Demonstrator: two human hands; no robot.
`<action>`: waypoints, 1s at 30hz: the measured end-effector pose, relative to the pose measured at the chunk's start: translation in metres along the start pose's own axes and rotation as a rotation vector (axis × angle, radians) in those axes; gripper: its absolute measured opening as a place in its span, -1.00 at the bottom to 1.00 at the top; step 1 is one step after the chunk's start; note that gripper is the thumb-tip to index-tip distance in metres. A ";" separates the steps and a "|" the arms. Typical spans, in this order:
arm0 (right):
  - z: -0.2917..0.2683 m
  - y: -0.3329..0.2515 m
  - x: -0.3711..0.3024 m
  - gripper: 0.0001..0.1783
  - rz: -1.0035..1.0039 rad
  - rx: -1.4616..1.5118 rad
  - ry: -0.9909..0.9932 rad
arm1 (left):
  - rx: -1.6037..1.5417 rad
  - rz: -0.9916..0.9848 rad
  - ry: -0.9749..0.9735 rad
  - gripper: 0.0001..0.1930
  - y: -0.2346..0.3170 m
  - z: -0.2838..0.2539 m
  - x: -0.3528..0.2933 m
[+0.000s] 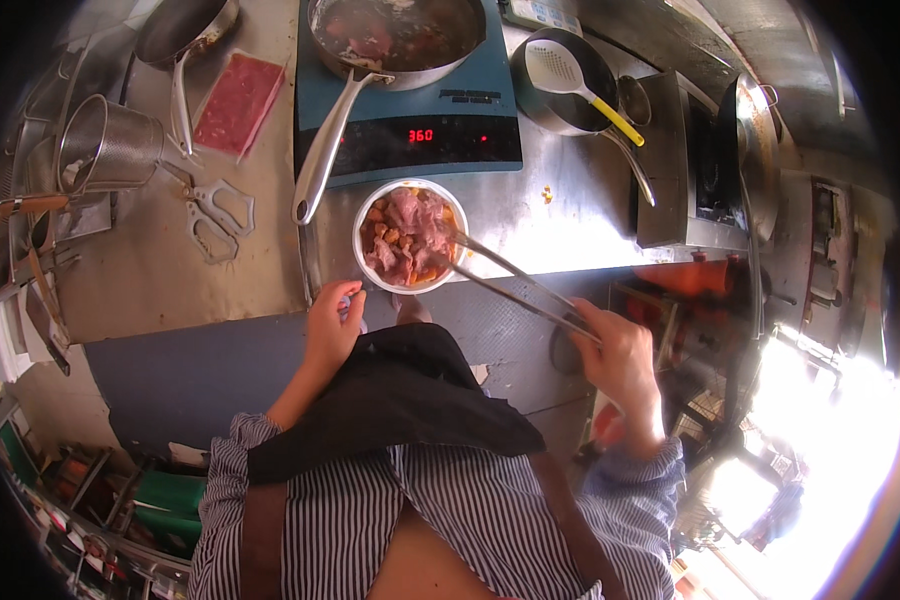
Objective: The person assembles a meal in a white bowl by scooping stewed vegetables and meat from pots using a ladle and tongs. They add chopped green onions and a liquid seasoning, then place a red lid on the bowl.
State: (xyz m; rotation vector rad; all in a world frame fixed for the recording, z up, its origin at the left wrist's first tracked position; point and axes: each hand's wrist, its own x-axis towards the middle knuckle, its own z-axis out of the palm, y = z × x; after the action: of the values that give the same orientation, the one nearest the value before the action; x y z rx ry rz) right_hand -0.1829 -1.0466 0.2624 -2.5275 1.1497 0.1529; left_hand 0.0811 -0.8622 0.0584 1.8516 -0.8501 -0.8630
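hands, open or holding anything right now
Left hand: fingers curled; whether it holds anything cannot be told.
Right hand: closed, holding tongs.

Red lit digits [421,136] on the cooktop's black panel [370,148]

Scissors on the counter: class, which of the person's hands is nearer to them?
Left. The left hand is below and right of the scissors in the picture; the right hand is much farther right, gripping tongs.

Metal counter [540,225] with scissors [203,194], bowl [358,240]
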 end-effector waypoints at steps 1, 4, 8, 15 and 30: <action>0.000 -0.001 -0.004 -0.60 0.005 0.005 0.029 | -0.037 -0.073 -0.024 -0.82 -0.003 0.004 0.000; 0.006 -0.002 -0.005 -0.59 0.028 0.036 0.041 | -0.084 -0.144 -0.009 -0.80 -0.017 0.015 0.005; -0.006 0.013 0.003 -0.59 -0.031 0.029 0.098 | -0.100 -0.196 -0.009 -0.78 -0.030 0.019 0.002; -0.065 -0.012 0.155 -0.68 -0.081 -0.038 0.330 | -0.050 -0.248 0.129 -0.76 -0.046 -0.008 -0.016; -0.044 -0.042 0.325 -0.62 -0.060 0.000 0.007 | -0.174 -0.299 0.334 -0.83 -0.013 0.001 -0.017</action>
State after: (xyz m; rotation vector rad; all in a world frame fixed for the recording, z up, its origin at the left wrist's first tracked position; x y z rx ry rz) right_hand 0.0620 -1.2670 0.2367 -2.5608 1.0755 0.1295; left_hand 0.0740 -0.8440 0.0498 1.9225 -0.2867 -0.7504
